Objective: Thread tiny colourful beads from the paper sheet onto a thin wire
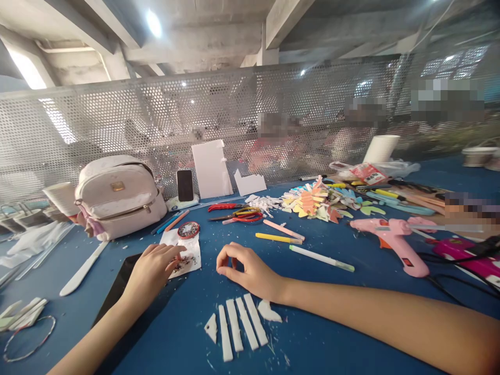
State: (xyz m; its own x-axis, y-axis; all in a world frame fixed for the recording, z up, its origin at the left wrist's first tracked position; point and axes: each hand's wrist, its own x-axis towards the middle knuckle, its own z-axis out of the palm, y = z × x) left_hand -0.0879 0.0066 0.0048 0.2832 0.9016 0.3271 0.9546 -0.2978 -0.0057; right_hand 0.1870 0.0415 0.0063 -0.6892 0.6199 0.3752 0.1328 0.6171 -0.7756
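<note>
My left hand [152,268] reaches over a white sheet of paper [193,260] scattered with small dark bits, its fingers stretched out and apart. Just beyond the fingers sits a round red-rimmed lid or dish [188,230] with more dark bits. My right hand [248,268] rests on the blue table with curled fingers, thumb and index tips together; anything between them is too small to make out. In front of it lie several white foam strips [234,324], a small white triangular piece with a hole [211,328] and a curved white piece [269,311].
Behind the hands are red-handled scissors or pliers [222,207], a yellow marker [275,238], a white marker [322,258] and coloured scraps [312,200]. A pink glue gun [394,234] lies right. A white backpack [119,200] and phone [185,186] stand before a perforated metal screen [226,114].
</note>
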